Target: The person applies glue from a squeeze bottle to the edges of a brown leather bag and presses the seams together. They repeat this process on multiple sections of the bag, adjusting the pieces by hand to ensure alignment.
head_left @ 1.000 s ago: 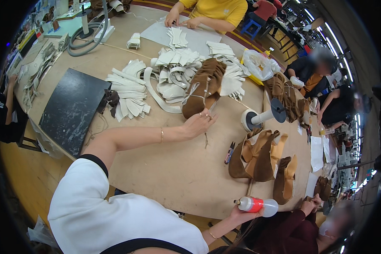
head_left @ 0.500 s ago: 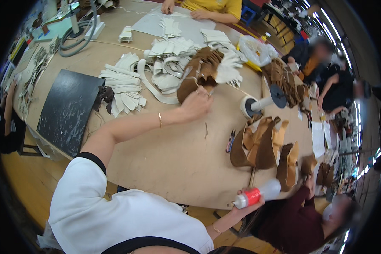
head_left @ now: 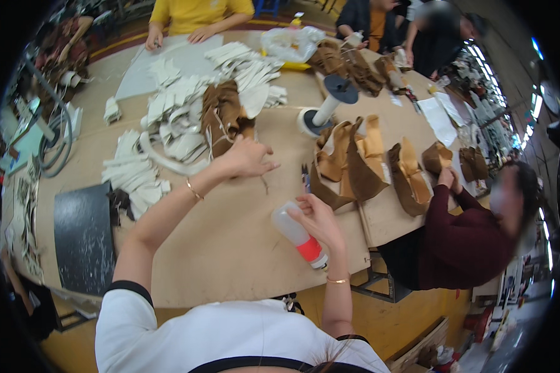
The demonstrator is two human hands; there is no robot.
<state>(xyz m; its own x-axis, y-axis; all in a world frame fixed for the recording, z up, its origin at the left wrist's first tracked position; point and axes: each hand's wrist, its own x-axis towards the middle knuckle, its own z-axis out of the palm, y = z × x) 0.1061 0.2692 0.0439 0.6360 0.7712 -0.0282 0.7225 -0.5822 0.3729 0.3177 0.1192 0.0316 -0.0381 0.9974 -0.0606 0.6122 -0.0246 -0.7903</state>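
On the near middle of the wooden table (head_left: 230, 248) our right hand (head_left: 320, 219) curls its fingers around a clear squeeze bottle (head_left: 298, 235) with a red band, lying tilted with its cap toward us. Farther left, our left hand (head_left: 242, 158) rests with fingers pinched together at the near edge of a brown leather pile (head_left: 221, 115), among stacked white cut pieces (head_left: 174, 112). Right of the bottle stand folded tan leather uppers (head_left: 348, 161).

Clear bottle (head_left: 297, 235) w/ red band — brown leather pcs (head_left: 221, 115)
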